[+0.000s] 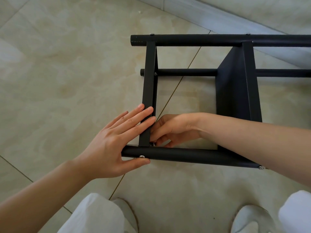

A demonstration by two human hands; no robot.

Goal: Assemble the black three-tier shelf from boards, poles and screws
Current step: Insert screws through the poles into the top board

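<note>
Bare hands (107, 142) on smooth black pole (181, 154)

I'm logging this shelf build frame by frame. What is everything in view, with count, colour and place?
Round metal poles: three, black, lying level, near, middle and far.
Flat shelf boards: two, black, on edge between the poles, left and right.
Silver screw heads: five visible, along the poles.
Glossy floor tiles: beige, under everything.
Grey baseboard: one, top right.
White trouser legs: two, bottom edge.
White shoes: two, bottom.
Left hand: fingers flat on the left board, thumb under the near pole.
Right hand: fingers curled at the board's near corner; what they pinch is hidden.
</note>
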